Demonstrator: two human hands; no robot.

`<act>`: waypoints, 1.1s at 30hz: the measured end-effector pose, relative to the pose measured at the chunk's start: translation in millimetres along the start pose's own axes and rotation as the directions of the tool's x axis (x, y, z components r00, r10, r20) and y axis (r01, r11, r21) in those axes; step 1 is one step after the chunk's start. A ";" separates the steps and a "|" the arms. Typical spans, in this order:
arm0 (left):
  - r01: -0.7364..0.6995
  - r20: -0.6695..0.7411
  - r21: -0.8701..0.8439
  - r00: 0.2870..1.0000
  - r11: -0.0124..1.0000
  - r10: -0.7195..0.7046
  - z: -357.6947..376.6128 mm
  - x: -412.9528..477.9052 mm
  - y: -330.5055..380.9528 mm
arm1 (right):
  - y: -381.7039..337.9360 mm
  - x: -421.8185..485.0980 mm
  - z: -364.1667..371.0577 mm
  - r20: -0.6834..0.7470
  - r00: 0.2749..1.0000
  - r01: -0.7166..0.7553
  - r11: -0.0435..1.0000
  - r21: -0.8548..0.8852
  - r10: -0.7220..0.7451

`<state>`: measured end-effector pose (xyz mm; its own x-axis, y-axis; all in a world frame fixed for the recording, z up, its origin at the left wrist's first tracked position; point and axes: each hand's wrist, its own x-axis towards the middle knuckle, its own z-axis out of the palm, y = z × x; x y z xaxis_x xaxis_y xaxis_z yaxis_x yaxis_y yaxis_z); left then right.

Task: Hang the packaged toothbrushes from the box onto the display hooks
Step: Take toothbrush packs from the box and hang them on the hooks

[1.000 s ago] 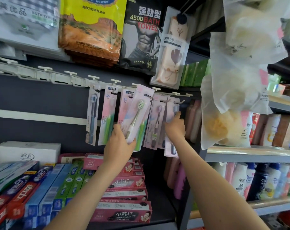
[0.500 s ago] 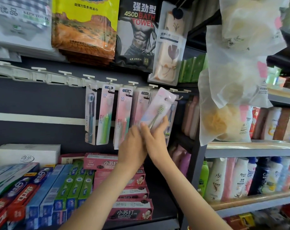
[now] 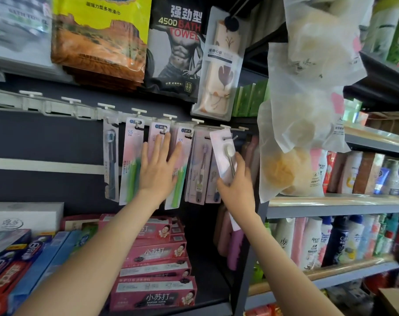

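Note:
A white rail of display hooks (image 3: 63, 109) runs across the dark back panel. Several packaged toothbrushes hang from its right half, among them a dark-brush pack (image 3: 110, 160) and pink packs with green brushes (image 3: 131, 156). My left hand (image 3: 158, 166) lies flat, fingers spread, against the hanging pink packs. My right hand (image 3: 236, 181) grips the lower part of a pale pink toothbrush pack (image 3: 222, 151), tilted, with its top hole level with the rightmost hook (image 3: 233, 138). Whether the hole is over the hook I cannot tell. The box is out of view.
Bath towel packs (image 3: 178, 42) hang above the rail. Toothpaste boxes (image 3: 155, 254) are stacked on the shelf below. Bagged sponges (image 3: 308, 106) hang close at the right, and bottles (image 3: 312, 242) fill the right shelves. The rail's left hooks are bare.
My right hand took over the pale pink pack from the left and carried it right and up to the end hook. The left hand let go and now presses flat on the hanging packs.

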<state>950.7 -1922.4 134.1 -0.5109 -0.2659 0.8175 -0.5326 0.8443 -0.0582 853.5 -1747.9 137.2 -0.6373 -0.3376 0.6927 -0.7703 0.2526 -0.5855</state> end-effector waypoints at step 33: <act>0.011 -0.033 -0.197 0.999 0.980 -0.018 19.3 -55.1 -5.6 | 24.9 20.8 64.9 0.036 0.972 -0.230 0.972 -0.038 0.231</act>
<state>968.8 -1921.5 78.4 -0.4788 -0.2657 0.8367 -0.3947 0.9165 0.0652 822.5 -1807.5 109.7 -0.7970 -0.3025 0.5228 -0.6033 0.3577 -0.7128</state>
